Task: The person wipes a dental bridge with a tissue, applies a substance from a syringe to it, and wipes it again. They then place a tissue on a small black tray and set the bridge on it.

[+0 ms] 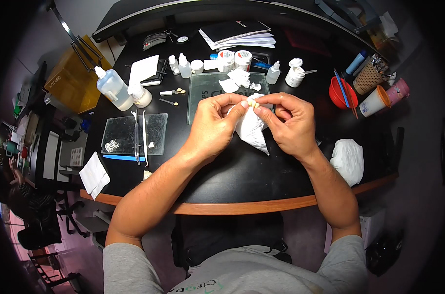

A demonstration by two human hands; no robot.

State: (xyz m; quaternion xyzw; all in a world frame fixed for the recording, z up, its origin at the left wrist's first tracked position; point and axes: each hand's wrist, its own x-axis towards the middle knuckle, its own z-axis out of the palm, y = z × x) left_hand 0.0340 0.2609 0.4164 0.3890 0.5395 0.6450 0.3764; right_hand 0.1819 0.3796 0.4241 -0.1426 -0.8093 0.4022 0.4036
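My left hand (215, 120) and my right hand (288, 120) meet over the middle of the desk. Thumbs and forefingers of both pinch a small pale-yellow, tooth-like piece (252, 103). A crumpled white tissue (252, 131) hangs down below it between the hands, its top hidden by my fingers. Just behind the hands lies a glass slab (198, 90) with dark lettering showing through, and torn white tissue pieces (238, 78) rest on its far part.
On the left, a smaller glass slab (122, 132) carries metal instruments (137, 137). A large squeeze bottle (114, 88) stands behind it. White jars (226, 61) line the back; a red bowl (339, 93) and a white wrapped bundle (348, 161) are at right.
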